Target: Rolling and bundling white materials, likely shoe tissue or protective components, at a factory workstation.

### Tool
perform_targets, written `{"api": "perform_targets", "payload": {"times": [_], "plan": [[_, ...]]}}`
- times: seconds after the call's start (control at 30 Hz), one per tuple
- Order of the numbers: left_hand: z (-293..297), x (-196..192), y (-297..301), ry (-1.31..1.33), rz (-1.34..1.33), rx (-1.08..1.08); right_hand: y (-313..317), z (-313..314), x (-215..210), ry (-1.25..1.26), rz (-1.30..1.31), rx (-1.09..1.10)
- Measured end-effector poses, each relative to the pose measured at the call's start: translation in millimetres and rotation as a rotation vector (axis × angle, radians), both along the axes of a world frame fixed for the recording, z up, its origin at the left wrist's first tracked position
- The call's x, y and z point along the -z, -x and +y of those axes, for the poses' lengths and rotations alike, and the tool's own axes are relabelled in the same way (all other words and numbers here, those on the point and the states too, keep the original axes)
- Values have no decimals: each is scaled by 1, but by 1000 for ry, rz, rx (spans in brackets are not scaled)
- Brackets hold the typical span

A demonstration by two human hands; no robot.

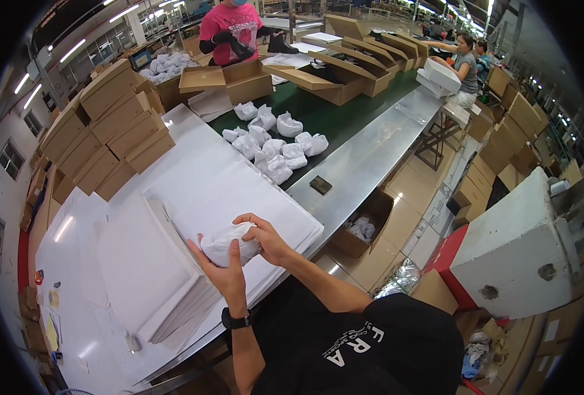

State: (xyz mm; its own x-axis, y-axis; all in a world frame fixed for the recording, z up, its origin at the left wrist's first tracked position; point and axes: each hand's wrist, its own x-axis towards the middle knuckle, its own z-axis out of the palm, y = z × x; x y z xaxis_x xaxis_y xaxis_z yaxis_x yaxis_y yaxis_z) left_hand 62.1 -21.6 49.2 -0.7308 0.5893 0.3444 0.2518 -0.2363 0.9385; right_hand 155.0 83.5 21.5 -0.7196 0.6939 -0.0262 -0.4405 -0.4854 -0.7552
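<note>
Both of my hands hold one crumpled ball of white tissue paper (229,242) just above a stack of large white paper sheets (206,187). My left hand (221,270), with a black watch on its wrist, cups the ball from below and from the left. My right hand (264,236) presses on it from the right, fingers curled over the top. A second pile of white sheets (140,263) lies to the left of my hands.
Several finished white paper balls (275,148) lie on the green conveyor belt (344,112). Stacked cardboard boxes (111,125) stand at the left, open shoe boxes (344,72) further along. A person in pink (229,29) and seated people (463,66) work beyond. A metal table strip (364,164) runs alongside.
</note>
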Motion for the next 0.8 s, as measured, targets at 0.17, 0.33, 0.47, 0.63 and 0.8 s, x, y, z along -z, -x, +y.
{"api": "perform_targets", "payload": {"times": [0.17,0.33,0.47,0.63,0.8], "plan": [[-12,-14,-8,33,-122,140,5,-5,-19,-190,-199,160],[-19,-21,-6,14,-58,384,-5,-7,-33,-317,-201,249],[-16,-13,15,11,230,250,-2,-25,-44,-568,-409,615],[-14,-17,12,-73,-125,-81,0,-58,-63,-963,-342,735],[-14,-11,31,-135,-579,206,3,-53,-71,-840,-226,566]]}}
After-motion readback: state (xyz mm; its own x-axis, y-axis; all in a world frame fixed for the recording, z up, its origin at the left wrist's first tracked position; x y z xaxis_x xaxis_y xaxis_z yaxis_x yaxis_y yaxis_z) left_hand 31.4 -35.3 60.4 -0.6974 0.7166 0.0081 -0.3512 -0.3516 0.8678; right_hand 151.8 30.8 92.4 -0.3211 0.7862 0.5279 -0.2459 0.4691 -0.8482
